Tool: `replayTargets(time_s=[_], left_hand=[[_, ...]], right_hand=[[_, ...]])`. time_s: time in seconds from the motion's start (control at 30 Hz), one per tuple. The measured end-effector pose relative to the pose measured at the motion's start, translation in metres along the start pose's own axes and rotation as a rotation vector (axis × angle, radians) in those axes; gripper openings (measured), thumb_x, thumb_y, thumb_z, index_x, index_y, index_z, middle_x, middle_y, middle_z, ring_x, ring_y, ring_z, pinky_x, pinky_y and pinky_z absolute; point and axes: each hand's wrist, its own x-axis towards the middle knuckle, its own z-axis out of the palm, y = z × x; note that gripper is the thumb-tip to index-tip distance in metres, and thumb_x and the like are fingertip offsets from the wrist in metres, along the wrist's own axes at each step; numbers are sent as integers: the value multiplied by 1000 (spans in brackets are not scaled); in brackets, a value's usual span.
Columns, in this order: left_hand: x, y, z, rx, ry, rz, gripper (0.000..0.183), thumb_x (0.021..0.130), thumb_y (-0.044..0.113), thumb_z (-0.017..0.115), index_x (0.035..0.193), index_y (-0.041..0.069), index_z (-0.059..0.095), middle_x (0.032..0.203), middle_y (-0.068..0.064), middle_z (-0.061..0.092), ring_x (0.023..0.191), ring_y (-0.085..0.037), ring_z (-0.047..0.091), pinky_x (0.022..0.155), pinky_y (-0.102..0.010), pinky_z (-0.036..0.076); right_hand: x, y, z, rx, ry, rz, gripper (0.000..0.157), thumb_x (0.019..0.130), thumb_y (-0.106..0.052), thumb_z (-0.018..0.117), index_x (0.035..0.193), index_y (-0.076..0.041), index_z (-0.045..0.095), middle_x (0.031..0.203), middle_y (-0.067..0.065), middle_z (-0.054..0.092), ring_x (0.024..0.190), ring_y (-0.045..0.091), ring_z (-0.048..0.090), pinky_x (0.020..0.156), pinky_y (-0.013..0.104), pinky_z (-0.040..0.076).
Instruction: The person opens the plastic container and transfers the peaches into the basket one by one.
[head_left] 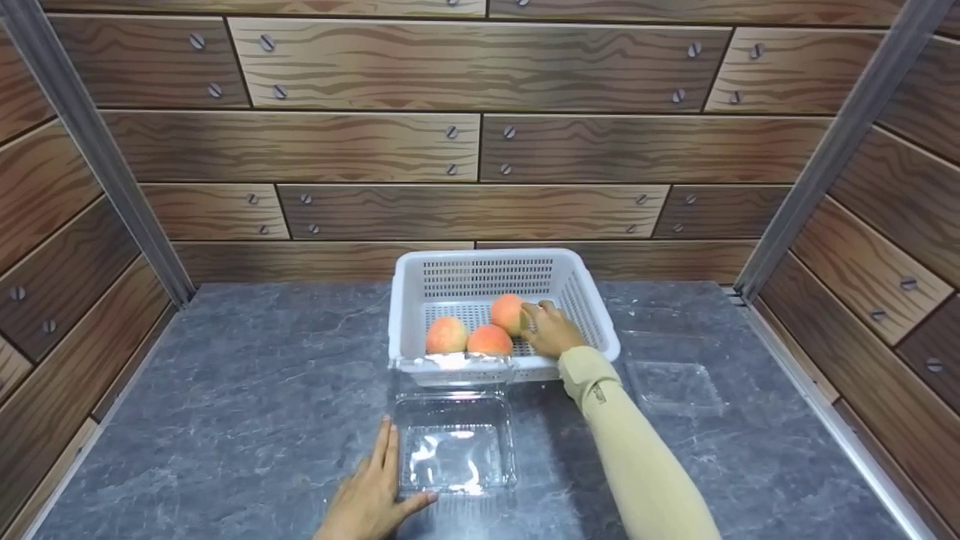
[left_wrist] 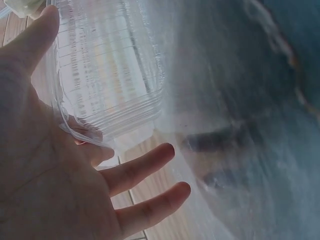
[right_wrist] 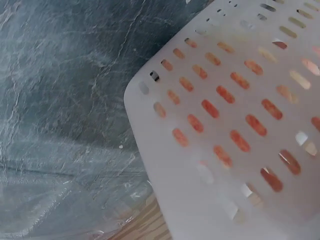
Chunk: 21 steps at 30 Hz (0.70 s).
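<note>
A white plastic basket [head_left: 592, 315] stands on the table, with one peach [head_left: 446, 335] at its left and a second peach [head_left: 490, 341] beside it. My right hand [head_left: 553, 331] reaches over the basket's near right side and grips a third peach [head_left: 507, 313] at its right edge. In the right wrist view the basket wall [right_wrist: 165, 175] hides that hand; reddish fruit shows through the slots. A clear plastic clamshell box [head_left: 457, 450] sits before the basket, lid raised against it. At the box's left side rests my left hand [head_left: 367, 487], fingers straight, thumb at the near edge.
Another clear plastic container [head_left: 675, 386] lies on the table right of the basket. Wood-patterned walls [head_left: 480, 150] enclose the back and both sides. A metal rail [head_left: 840, 435] runs along the right edge of the dark marbled tabletop [head_left: 247, 405].
</note>
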Motion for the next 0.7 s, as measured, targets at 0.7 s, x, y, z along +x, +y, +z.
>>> replayTargets(time_s=[0.7], left_hand=[[-3, 5, -2, 52, -80, -3, 109, 72, 70, 53, 141, -7, 18, 149, -22, 6, 116, -50, 37, 83, -67, 35]], right_hand=[[-21, -7, -17, 187, 165, -77, 48, 85, -15, 61, 130, -5, 48, 128, 17, 46, 120, 34, 41, 99, 49, 32]])
